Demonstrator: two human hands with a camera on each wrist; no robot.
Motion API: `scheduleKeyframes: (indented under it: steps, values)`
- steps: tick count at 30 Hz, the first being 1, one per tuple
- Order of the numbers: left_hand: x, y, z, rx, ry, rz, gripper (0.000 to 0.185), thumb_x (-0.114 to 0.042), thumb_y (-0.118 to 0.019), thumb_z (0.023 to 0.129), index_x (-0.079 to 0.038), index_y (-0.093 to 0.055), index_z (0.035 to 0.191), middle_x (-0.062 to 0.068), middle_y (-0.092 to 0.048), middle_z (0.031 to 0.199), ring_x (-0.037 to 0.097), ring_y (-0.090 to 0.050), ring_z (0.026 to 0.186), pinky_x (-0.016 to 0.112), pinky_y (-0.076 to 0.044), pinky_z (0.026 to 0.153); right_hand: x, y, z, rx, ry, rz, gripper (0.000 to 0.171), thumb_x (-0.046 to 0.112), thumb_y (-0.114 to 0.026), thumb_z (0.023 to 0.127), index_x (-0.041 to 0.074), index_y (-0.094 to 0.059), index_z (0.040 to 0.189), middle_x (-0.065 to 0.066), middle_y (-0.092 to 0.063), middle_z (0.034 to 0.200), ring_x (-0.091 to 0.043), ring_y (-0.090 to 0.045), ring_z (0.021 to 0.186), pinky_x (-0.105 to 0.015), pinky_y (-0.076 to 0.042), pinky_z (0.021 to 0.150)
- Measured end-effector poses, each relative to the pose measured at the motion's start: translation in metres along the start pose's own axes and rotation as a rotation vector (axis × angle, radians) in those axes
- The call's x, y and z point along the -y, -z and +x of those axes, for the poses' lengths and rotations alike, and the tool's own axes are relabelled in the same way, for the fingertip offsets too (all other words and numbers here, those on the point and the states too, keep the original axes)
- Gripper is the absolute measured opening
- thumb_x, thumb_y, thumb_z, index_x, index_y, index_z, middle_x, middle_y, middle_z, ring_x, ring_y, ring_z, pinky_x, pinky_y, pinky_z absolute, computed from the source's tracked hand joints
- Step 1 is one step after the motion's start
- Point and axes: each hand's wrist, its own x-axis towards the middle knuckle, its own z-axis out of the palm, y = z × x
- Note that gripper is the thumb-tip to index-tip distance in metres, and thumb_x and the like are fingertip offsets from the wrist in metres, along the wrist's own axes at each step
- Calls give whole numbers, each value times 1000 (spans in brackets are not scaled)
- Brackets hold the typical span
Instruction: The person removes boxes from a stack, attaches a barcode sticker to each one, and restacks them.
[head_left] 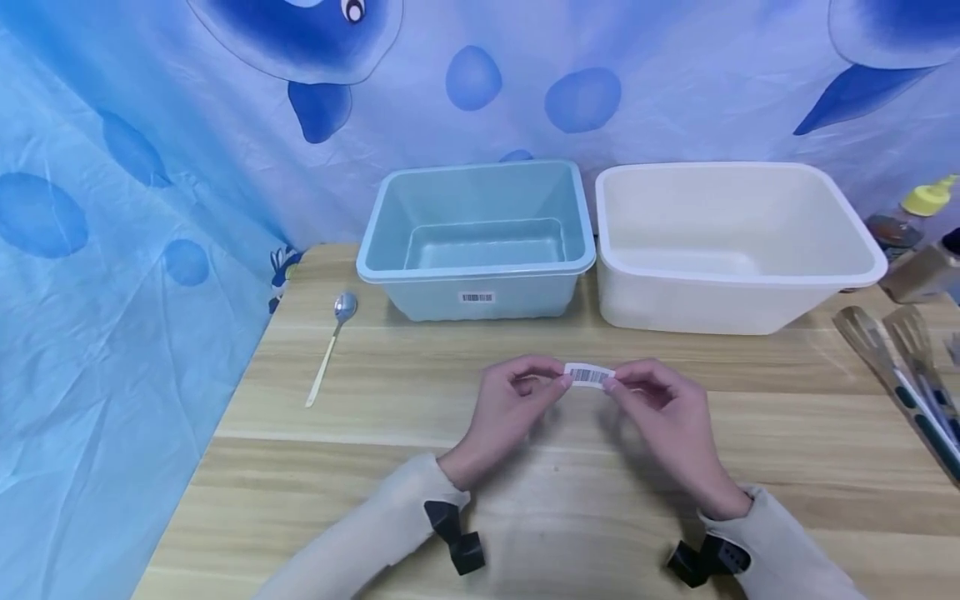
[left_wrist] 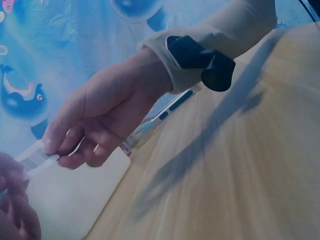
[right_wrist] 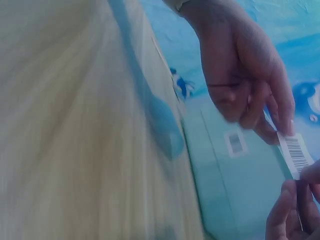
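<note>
A small white barcode label [head_left: 588, 375] is held up between my two hands above the table, its printed side showing in the head view. My left hand [head_left: 517, 400] pinches its left end between thumb and fingers. The other end is pinched by my right hand [head_left: 667, 408] in the same way. In the left wrist view the label [left_wrist: 36, 159] bows slightly between the fingertips. Behind the hands stands a light blue bin [head_left: 480, 298] with a similar barcode label [head_left: 477, 297] on its front wall.
To the right of the blue bin is a white bin [head_left: 690, 308]. A spoon [head_left: 330, 342] lies at the table's left. Metal utensils [head_left: 885, 350] and bottles [head_left: 926, 267] occupy the right side. A blue patterned curtain [head_left: 525, 100] hangs behind.
</note>
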Motion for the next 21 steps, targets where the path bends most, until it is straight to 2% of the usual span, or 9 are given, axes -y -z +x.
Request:
scheduleKeyframes:
  steps: [3,8,14,18,21]
  values:
    - [-2,-9,8,79,36,18,18,-9,-68,88,-10,-72,106,11,-71,104,5,-36,40,20,-29,38,-1,12,1,-60,8,-35,10,-1,-70,84,-2,-69,94,19,-67,87,1,-65,79,-13,-54,70]
    - [-4,-29,23,182,62,59,27,-7,-66,89,-16,-70,115,6,-71,112,6,-32,38,20,-28,38,-7,37,5,-139,19,-125,12,0,-72,84,-2,-69,96,22,-66,86,0,-64,69,-11,-52,61]
    - [-3,-57,42,238,2,124,36,-8,-67,88,-18,-67,122,2,-70,117,7,-33,38,19,-31,39,-21,56,15,-248,39,-142,12,-3,-72,82,-3,-69,94,25,-65,78,5,-62,62,-9,-50,57]
    - [2,-74,59,250,-45,192,40,-9,-68,87,-17,-64,126,-2,-68,121,8,-47,44,17,-43,48,-32,64,23,-303,38,-174,13,-1,-72,83,-3,-70,95,27,-63,77,8,-61,65,-6,-49,61]
    - [7,-87,71,268,-79,216,43,-10,-68,88,-15,-60,130,-1,-65,128,9,-64,63,14,-52,64,-38,71,29,-333,35,-210,14,2,-71,84,-2,-70,98,29,-62,80,10,-61,69,-5,-49,64]
